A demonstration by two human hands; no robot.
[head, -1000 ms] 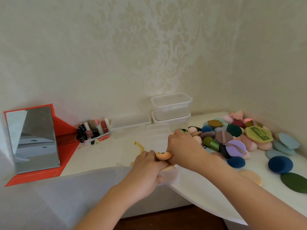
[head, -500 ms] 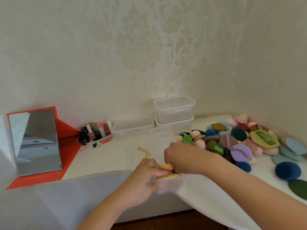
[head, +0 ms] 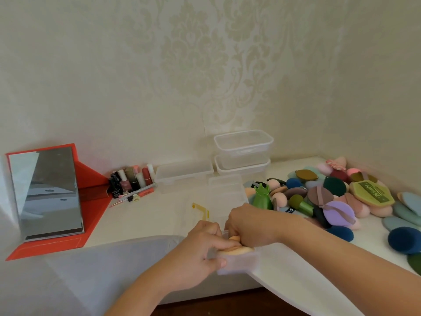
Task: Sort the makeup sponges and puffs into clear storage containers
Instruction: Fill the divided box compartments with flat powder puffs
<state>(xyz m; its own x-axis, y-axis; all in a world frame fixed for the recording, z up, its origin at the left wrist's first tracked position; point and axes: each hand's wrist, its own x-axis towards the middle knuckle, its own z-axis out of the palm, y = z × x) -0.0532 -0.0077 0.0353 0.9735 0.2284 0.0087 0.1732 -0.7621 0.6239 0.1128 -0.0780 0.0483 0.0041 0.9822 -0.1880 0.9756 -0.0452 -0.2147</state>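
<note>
Head view only. Grips a small clear box (head: 239, 262) with left hand (head: 200, 249), lower centre of frame, thumb flat on the near wall, other fingers wrapped behind: clamped on the box. Curls right hand (head: 248, 226) down over peach puffs (head: 237, 247) at the box mouth. Fingertips hidden inside, so closed on the puffs as far as visible. Holds the box at the near edge of the white table (head: 148, 215), seemingly partly off it.

Judged step: packing peach puffs into the box. To do it well:
- Grip low on the walls; avoid squeezing the mouth narrower.
- Lay puffs flat, one on another, edges lined up.
- Press at the middle, not one side, or risk them springing back out.
- Set the box bottom fully on the table before pressing; looks poorly supported there, could slip.

More to sort at right of frame: big pile of sponges and puffs (head: 330, 201), mixed colours, well apart from the box, green stand (head: 262, 197) at its left edge. Centre back, against the wall: two stacked clear tubs (head: 243, 142), apparently empty, with a flat clear tub (head: 184, 173) just left of them. Early in the task, by judgement. Pick only peach ones from the pile for this box.

Elsewhere, untouched: mirror (head: 45, 192) at left, nail polish bottles (head: 129, 181) near it, yellow strip (head: 201, 209) just above the hands.
</note>
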